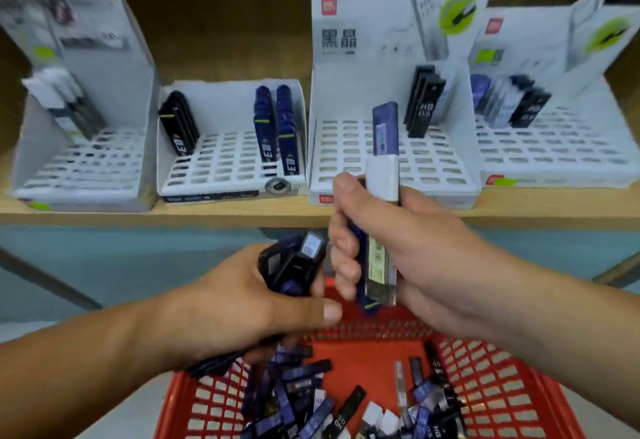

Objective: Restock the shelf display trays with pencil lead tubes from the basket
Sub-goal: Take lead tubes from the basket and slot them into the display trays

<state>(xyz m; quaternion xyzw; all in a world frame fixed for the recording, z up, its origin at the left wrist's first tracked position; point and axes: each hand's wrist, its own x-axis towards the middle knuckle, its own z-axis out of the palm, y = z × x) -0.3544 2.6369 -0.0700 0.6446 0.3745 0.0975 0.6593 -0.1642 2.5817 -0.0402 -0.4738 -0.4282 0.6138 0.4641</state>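
Clasped upright in the right hand (408, 248): a few slim pencil lead tubes (379, 265), one clear with a white cap and a pale label, one dark blue beside it. Fingers curled round the front, thumb on the near side, white cap poking out above the fist. Wrist raised, forearm coming in from lower right, the fist level with the front edge of the light wooden shelf (242, 211).

Clenched in the left hand (242, 293): a bundle of dark blue and black tubes (291, 262), ends pointing up and right, almost touching the right fingers. Thumb stretched out flat towards the right hand, forearm entering from lower left.

Below both hands, a red plastic mesh basket (519, 386) with a loose heap of blue, black and clear tubes (294, 393) lying across one another.

Right behind the white cap, a blue tube (385, 128) standing upright over the slotted grid of a white cardboard display tray (346, 147); hard to say whether seated in a slot. Farther back in the same tray, a short row of black tubes marked HB 0.5 (424, 102).

Left of it, a lower white tray (225, 158) with two blue tubes (277, 130) on its right side and leaning black tubes (178, 123) on its left. At far left, a blurred tall white tray (104, 92); at far right, another white tray (554, 154), with tubes at the back.
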